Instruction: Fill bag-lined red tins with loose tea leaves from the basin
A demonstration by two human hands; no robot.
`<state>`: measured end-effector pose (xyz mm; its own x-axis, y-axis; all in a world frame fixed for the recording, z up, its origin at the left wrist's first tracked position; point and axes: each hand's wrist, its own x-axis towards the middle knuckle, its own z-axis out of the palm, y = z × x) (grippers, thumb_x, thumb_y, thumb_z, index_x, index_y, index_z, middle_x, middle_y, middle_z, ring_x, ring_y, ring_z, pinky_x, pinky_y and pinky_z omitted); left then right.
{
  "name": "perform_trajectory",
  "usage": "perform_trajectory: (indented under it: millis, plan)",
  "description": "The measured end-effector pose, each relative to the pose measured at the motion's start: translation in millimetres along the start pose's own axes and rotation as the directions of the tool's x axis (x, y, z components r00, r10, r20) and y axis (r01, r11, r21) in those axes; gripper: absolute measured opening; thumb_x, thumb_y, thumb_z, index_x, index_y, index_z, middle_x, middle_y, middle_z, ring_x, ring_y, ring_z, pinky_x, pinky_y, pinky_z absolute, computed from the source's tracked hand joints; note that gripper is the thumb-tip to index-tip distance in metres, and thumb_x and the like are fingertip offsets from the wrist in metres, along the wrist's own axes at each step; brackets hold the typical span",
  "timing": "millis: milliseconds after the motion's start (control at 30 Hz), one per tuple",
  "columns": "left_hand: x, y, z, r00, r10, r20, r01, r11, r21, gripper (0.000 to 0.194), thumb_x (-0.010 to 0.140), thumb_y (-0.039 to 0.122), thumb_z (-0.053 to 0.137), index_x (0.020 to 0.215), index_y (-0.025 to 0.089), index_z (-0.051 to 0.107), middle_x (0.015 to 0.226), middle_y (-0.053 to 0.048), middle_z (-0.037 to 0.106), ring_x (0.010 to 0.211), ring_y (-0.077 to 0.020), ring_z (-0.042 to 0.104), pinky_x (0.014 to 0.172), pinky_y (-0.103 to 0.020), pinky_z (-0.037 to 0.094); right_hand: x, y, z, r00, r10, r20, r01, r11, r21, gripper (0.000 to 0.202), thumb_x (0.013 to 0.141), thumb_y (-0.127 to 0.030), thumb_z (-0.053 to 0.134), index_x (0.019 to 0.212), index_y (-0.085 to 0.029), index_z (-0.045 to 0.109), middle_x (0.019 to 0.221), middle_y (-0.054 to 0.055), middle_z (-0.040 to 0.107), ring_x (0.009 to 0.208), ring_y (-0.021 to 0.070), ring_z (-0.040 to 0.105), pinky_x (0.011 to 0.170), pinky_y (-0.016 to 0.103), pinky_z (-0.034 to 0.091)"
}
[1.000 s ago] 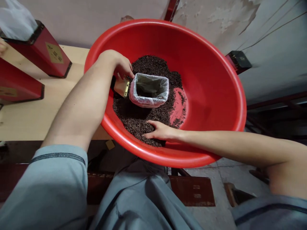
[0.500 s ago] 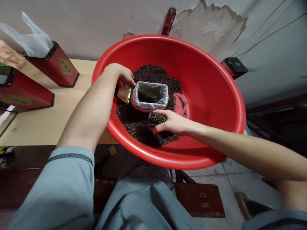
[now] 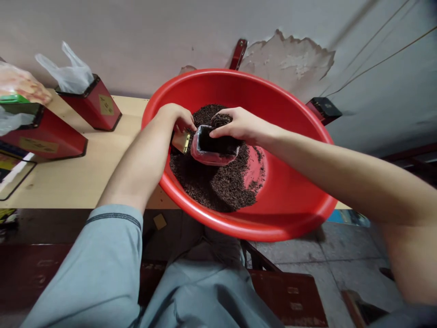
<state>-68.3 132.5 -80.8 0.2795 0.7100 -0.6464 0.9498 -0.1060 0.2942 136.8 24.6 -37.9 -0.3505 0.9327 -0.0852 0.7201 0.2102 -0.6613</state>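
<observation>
My right hand (image 3: pixel 239 124) cups a handful of dark loose tea leaves (image 3: pixel 221 120) over the far rim of a plastic-lined tin (image 3: pixel 214 158). The tin's mouth is open and its inside looks dark. At its left rim, my left hand (image 3: pixel 182 117) has curled fingers steadying it; part of the grip is hidden. A gold-coloured piece (image 3: pixel 181 141) shows just below those fingers. The tin sits among a heap of tea leaves (image 3: pixel 232 184) in a large red basin (image 3: pixel 293 123).
Left of the basin, two red canisters (image 3: pixel 97 107) with gold labels and plastic bags in their tops lie tilted in view on the wooden table (image 3: pixel 102 155). Another dark-topped red box (image 3: pixel 324 110) is behind the basin at right. A wooden bench (image 3: pixel 288 296) is below.
My right hand has risen from the near side of the heap to above the tin's mouth, carrying tea leaves. My left hand stays at the tin's left side. The view has shifted slightly.
</observation>
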Motion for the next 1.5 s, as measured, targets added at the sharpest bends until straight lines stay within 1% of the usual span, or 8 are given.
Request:
perform_trajectory:
  millis: [233, 533, 667, 833, 1133, 1233, 1400, 1500]
  plan:
    - [-2, 3, 0.5, 0.999, 0.032, -0.002, -0.032, 0.999, 0.003, 0.080, 0.077, 0.050, 0.071, 0.154, 0.034, 0.056, 0.129, -0.008, 0.075, 0.126, -0.0330, 0.065, 0.098, -0.038, 0.053, 16, 15, 10, 0.980, -0.153, -0.128, 0.112, 0.954, -0.278, 0.046, 0.076, -0.026, 0.078, 0.120, -0.014, 0.076, 0.111, 0.009, 0.076, 0.110, 0.0291, 0.070, 0.103, 0.046, 0.054]
    - [-7, 6, 2.7, 1.000, 0.012, -0.020, -0.012, 1.000, 0.004, 0.078, 0.082, 0.049, 0.069, 0.156, 0.031, 0.054, 0.133, -0.010, 0.073, 0.123, -0.0330, 0.066, 0.098, -0.039, 0.053, 43, 31, -3, 0.988, -0.156, 0.017, 0.154, 0.944, -0.291, 0.037, 0.076, -0.020, 0.077, 0.113, -0.017, 0.081, 0.104, 0.008, 0.079, 0.105, 0.0258, 0.072, 0.098, 0.041, 0.055]
    - [-7, 6, 2.6, 1.000, -0.010, -0.002, 0.010, 1.000, -0.022, 0.081, 0.083, 0.052, 0.072, 0.158, 0.031, 0.051, 0.140, -0.010, 0.070, 0.126, -0.0340, 0.065, 0.100, -0.040, 0.053, 42, 34, 5, 0.972, -0.152, 0.177, 0.204, 0.925, -0.322, 0.038, 0.071, -0.015, 0.079, 0.107, -0.025, 0.083, 0.101, 0.004, 0.080, 0.107, 0.0276, 0.072, 0.100, 0.040, 0.054]
    - [-3, 4, 2.2, 1.000, -0.012, -0.012, 0.012, 1.000, -0.004, 0.081, 0.084, 0.064, 0.071, 0.155, 0.030, 0.054, 0.142, -0.011, 0.068, 0.129, -0.0353, 0.063, 0.100, -0.039, 0.052, 36, 40, 13, 0.981, -0.128, 0.144, 0.177, 0.892, -0.417, 0.039, 0.069, -0.010, 0.077, 0.105, -0.022, 0.083, 0.099, 0.008, 0.080, 0.106, 0.0315, 0.072, 0.097, 0.042, 0.054]
    - [-6, 6, 3.3, 1.000, -0.013, -0.009, 0.013, 1.000, 0.002, 0.077, 0.084, 0.060, 0.070, 0.154, 0.031, 0.056, 0.139, -0.008, 0.070, 0.129, -0.0331, 0.062, 0.100, -0.037, 0.051, 47, 38, 21, 0.932, -0.150, 0.329, 0.281, 0.873, -0.398, 0.030, 0.072, -0.018, 0.080, 0.101, -0.025, 0.081, 0.096, 0.004, 0.081, 0.093, 0.0235, 0.074, 0.090, 0.037, 0.055]
    - [-2, 5, 2.4, 1.000, -0.009, 0.002, 0.009, 1.000, 0.002, 0.076, 0.085, 0.058, 0.069, 0.154, 0.032, 0.055, 0.138, -0.007, 0.070, 0.133, -0.0343, 0.059, 0.103, -0.038, 0.049, 29, 23, 16, 0.930, -0.188, 0.317, 0.297, 0.892, -0.341, 0.022, 0.080, -0.023, 0.075, 0.101, -0.025, 0.081, 0.100, 0.004, 0.080, 0.100, 0.0245, 0.073, 0.095, 0.037, 0.054]
    - [13, -2, -0.4, 1.000, 0.025, 0.004, -0.025, 0.999, 0.023, 0.082, 0.081, 0.062, 0.071, 0.156, 0.034, 0.053, 0.135, -0.006, 0.071, 0.140, -0.0364, 0.053, 0.108, -0.041, 0.046, -39, 1, 16, 0.972, -0.234, 0.018, 0.234, 0.962, -0.142, 0.033, 0.096, -0.033, 0.058, 0.123, -0.024, 0.074, 0.116, 0.006, 0.076, 0.116, 0.0255, 0.068, 0.101, 0.038, 0.052]
    - [18, -6, -0.3, 0.999, 0.034, 0.018, -0.034, 0.999, 0.031, 0.085, 0.080, 0.067, 0.070, 0.156, 0.032, 0.052, 0.138, -0.007, 0.070, 0.139, -0.0354, 0.054, 0.107, -0.039, 0.047, -72, 18, 49, 0.893, -0.336, 0.299, 0.344, 0.939, 0.024, 0.044, 0.094, -0.043, 0.064, 0.134, -0.026, 0.069, 0.135, 0.010, 0.068, 0.131, 0.0273, 0.060, 0.113, 0.042, 0.046]
